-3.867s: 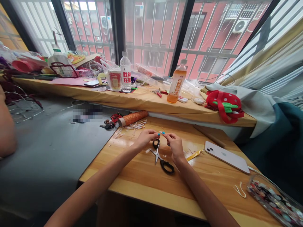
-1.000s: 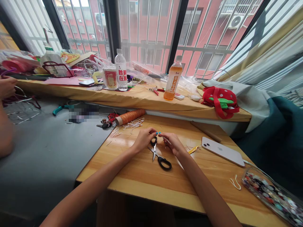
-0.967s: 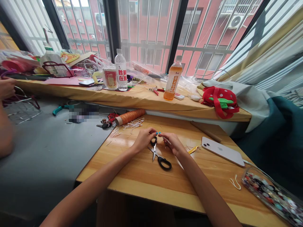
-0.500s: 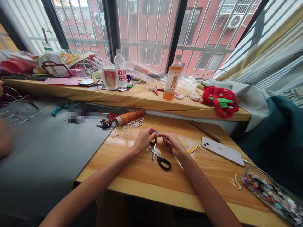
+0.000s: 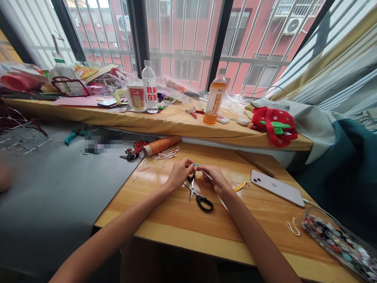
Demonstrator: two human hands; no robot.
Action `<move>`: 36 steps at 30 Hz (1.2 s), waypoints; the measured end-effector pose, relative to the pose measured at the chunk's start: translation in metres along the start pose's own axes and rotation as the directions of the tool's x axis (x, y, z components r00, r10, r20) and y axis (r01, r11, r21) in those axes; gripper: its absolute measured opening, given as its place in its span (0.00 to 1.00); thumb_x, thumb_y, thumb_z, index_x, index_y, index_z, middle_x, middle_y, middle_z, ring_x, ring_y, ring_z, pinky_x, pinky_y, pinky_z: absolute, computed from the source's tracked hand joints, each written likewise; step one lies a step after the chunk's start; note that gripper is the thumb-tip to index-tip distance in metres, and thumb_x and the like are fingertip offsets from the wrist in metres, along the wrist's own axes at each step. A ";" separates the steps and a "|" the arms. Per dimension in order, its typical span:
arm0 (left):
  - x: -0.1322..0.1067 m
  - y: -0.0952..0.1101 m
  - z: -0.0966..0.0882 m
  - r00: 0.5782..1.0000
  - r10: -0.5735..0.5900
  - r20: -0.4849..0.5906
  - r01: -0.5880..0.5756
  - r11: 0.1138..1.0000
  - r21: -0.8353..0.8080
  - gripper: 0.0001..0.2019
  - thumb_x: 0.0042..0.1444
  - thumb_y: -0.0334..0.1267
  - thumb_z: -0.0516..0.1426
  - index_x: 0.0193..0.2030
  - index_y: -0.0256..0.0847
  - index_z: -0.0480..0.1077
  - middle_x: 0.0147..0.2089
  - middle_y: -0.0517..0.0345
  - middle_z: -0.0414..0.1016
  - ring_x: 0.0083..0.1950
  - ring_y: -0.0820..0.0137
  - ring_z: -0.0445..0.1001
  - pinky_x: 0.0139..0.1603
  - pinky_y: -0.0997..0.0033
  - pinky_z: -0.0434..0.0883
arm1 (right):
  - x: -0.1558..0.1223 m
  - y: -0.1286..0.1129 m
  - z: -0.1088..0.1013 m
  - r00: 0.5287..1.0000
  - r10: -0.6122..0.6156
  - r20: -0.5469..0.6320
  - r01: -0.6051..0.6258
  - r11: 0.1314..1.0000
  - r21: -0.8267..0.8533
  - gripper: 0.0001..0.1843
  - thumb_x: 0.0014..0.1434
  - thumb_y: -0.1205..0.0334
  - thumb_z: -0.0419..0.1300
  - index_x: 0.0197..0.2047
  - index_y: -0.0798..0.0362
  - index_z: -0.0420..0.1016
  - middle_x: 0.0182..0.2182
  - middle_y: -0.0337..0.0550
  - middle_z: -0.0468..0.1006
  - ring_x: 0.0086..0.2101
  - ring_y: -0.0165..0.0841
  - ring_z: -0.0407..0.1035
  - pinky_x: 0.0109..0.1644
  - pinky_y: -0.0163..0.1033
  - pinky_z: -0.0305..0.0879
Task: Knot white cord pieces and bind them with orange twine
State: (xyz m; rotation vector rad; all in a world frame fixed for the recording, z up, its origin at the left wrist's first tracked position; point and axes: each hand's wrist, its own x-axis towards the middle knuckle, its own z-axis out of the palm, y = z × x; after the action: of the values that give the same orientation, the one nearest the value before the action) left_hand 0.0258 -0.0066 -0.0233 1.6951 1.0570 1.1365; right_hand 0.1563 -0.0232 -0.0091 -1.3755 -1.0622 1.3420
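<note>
My left hand (image 5: 182,173) is closed in a pinch, its fingertips almost meeting those of my right hand (image 5: 215,177). What the left fingers hold is too small to make out. My right hand is closed on a thin white strip (image 5: 207,175), which slants between its fingers. Blue shows on the fingertips of both hands. Under and between the hands lie black-handled scissors (image 5: 193,190) with their blades spread apart. One scissor handle is partly hidden by my left hand. A pale strip (image 5: 223,203) shows beside my right forearm.
On the wooden table (image 5: 165,220) are a spool of orange thread (image 5: 161,145), white cord pieces (image 5: 163,155), a phone (image 5: 277,188) and a box of beads (image 5: 338,243). Bottles (image 5: 216,96) stand on the sill. At the left edge is another person's blurred arm (image 5: 4,177).
My hands stay nearly in place, with only slight finger movement. At the far left, the other person's arm has shifted and less of it shows. The scissors remain where they were.
</note>
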 end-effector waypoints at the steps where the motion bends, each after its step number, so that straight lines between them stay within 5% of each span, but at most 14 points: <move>1: 0.000 -0.001 0.000 1.000 0.019 -0.006 -0.019 0.999 0.043 0.06 0.50 0.36 0.49 0.29 0.38 0.63 0.25 0.58 0.70 0.25 0.73 0.68 0.27 0.77 0.63 | 0.000 0.000 0.000 1.000 0.004 -0.004 -0.004 1.000 0.003 0.08 0.37 0.59 0.58 0.19 0.57 0.69 0.11 0.30 0.56 0.16 0.22 0.47 0.20 0.32 0.40; 7: 0.001 -0.007 -0.002 0.983 0.183 -0.016 -0.171 0.943 0.285 0.06 0.50 0.34 0.49 0.31 0.38 0.66 0.29 0.57 0.70 0.30 0.72 0.67 0.32 0.75 0.62 | 0.000 0.000 -0.001 1.000 0.001 -0.014 -0.001 1.000 0.011 0.07 0.37 0.61 0.58 0.19 0.57 0.70 0.12 0.30 0.58 0.16 0.22 0.48 0.20 0.32 0.41; 17: 0.004 -0.003 -0.004 0.988 0.148 0.055 -0.156 0.961 0.227 0.07 0.49 0.31 0.50 0.33 0.36 0.68 0.30 0.57 0.72 0.29 0.74 0.68 0.31 0.77 0.63 | 0.000 0.000 -0.003 1.000 0.014 -0.010 -0.014 1.000 0.019 0.08 0.38 0.61 0.58 0.20 0.58 0.71 0.12 0.31 0.59 0.16 0.21 0.49 0.20 0.31 0.42; 36: 0.001 -0.006 -0.005 0.904 0.416 0.100 -0.421 0.823 0.381 0.08 0.51 0.28 0.50 0.36 0.36 0.68 0.33 0.55 0.70 0.34 0.73 0.67 0.36 0.76 0.64 | -0.001 -0.003 -0.003 0.998 0.067 -0.015 -0.066 0.996 0.055 0.07 0.38 0.62 0.59 0.21 0.57 0.72 0.14 0.32 0.61 0.17 0.21 0.50 0.20 0.31 0.43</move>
State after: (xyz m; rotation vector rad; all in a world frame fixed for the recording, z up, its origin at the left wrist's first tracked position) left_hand 0.0204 -0.0025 -0.0277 2.3430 0.9753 1.2340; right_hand 0.1598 -0.0240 -0.0064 -1.3901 -0.9694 1.3956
